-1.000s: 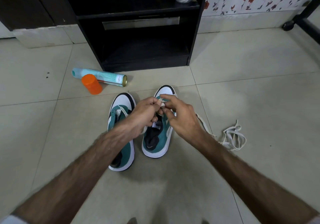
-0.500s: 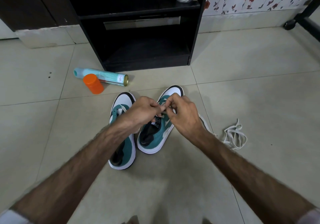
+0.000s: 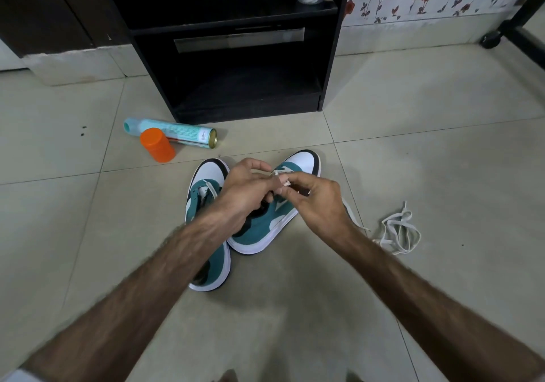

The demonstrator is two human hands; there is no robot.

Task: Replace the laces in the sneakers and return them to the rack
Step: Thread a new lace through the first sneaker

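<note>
— What's around your hands?

— The black rack stands beyond them; both sneakers lie beneath them on the floor.

— And the hands themselves?

— My left hand and right hand pinch the white lace together; a loose lace lies right of them.

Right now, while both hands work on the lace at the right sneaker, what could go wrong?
1. The right hand and left hand pinch only the end of the white lace; it may slip out before it is threaded.
2. The right sneaker lies tilted against the left sneaker and could shift when the lace is pulled.
3. The loose lace on the floor could tangle.
</note>
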